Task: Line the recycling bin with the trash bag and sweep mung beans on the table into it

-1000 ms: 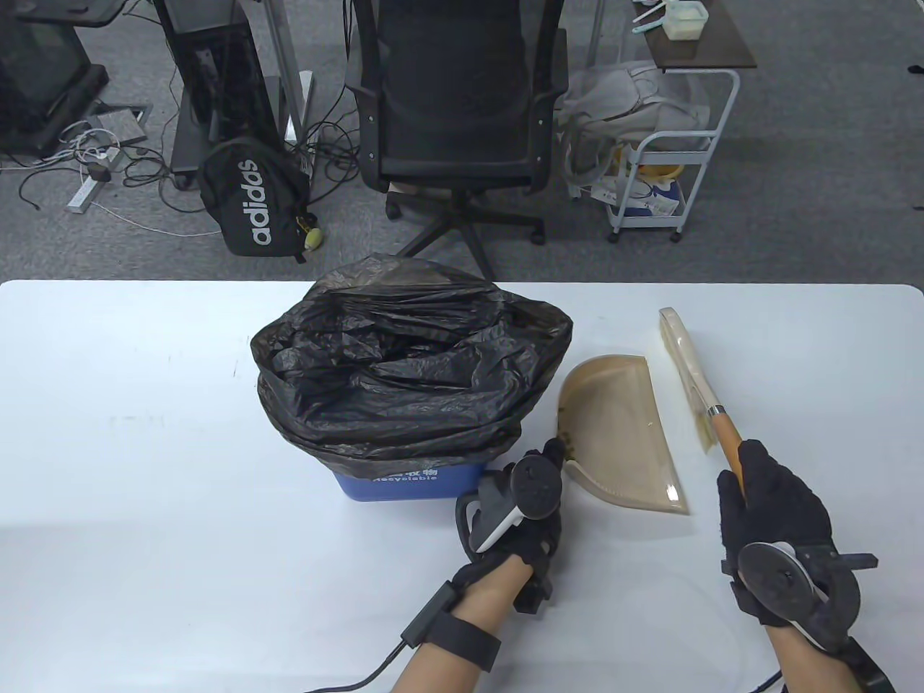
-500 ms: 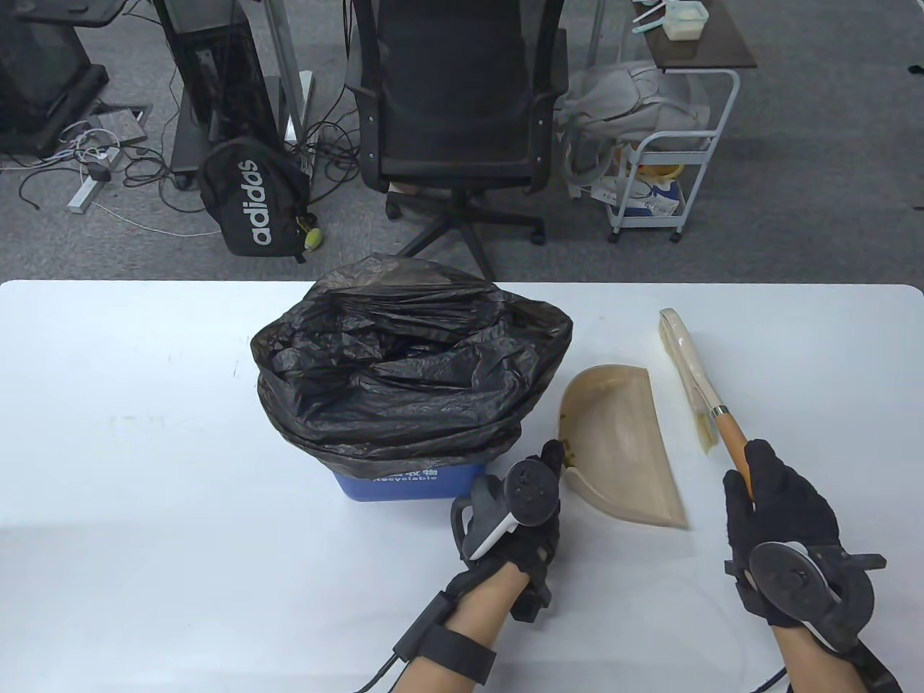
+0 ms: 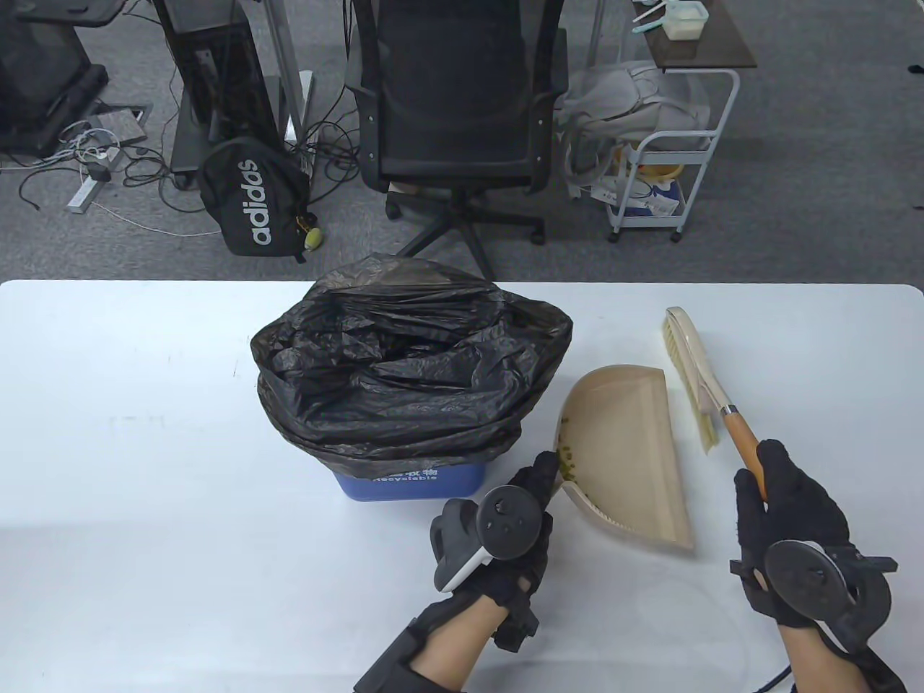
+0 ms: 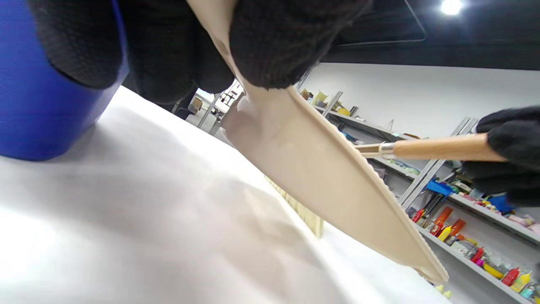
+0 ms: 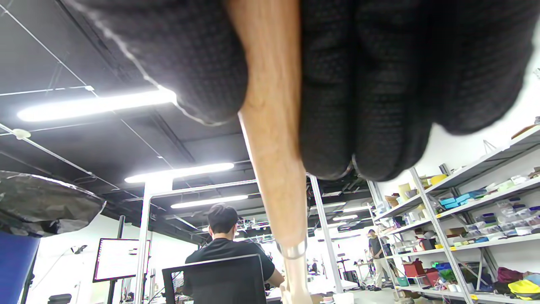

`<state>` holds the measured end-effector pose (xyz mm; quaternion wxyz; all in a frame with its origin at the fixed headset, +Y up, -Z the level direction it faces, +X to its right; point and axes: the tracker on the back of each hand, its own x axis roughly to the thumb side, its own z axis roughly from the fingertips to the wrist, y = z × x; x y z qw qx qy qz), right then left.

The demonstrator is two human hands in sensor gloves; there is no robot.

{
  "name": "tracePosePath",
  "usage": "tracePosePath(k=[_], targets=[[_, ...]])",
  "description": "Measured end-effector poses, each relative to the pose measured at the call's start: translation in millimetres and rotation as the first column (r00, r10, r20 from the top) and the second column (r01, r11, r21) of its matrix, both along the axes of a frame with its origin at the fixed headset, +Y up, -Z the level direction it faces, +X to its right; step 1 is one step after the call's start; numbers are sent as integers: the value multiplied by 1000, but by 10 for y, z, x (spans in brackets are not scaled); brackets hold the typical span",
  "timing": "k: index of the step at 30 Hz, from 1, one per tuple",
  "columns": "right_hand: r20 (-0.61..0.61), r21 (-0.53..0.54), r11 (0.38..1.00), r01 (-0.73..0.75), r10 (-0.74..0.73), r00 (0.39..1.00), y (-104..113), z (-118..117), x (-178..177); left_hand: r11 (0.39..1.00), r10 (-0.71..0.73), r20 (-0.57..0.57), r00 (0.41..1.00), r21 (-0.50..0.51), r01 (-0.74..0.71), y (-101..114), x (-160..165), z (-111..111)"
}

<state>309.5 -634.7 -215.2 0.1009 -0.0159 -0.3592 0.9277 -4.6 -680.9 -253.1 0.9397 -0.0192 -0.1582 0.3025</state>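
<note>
Both hands sit lower and nearer the table's front edge than a second ago, and the dustpan [image 3: 626,451] is tipped up more on its left side, its green mung beans [image 3: 567,460] gathered against the raised left wall. Left hand [image 3: 514,530] pinches the dustpan's rear corner, fingers [image 4: 274,46] curled over the beige edge in the left wrist view; the pan's underside slants above the white table [image 3: 144,469] there, its far right edge down by the surface. Right hand [image 3: 787,516] is wrapped round the wooden handle of the brush [image 3: 704,390], fingers [image 5: 358,84] closed around it in the right wrist view. Brush head now shows its bristles turned left toward the pan, lying just beside the pan's straight right edge; contact with the table can't be told. Blue recycling bin [image 3: 411,484] stands left of the pan, lined with the black trash bag [image 3: 404,368], which bulges over the rim and hides most of the bin. Left hand is just right of the bin's front corner. Behind the table: office chair [image 3: 455,108], black backpack [image 3: 253,198], white cart [image 3: 664,173].
</note>
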Motion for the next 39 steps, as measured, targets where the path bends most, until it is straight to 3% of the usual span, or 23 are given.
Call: tracePosePath(k=[14, 20, 28, 39], targets=[[9, -1, 1000, 15, -15, 1000, -1, 10, 2, 987, 143, 36, 989, 65, -145, 678, -314, 317], [11, -1, 1000, 11, -11, 1000, -6, 10, -10, 967, 234, 27, 972, 98, -235, 1060, -557, 336], [7, -2, 1000, -5, 5, 1000, -19, 7, -45, 943, 295, -87, 952, 190, -275, 1553, -1091, 260], [-2, -6, 1000, -29, 29, 1000, -38, 1, -98, 947, 285, -274, 919, 229, -225, 1699, -1824, 26]])
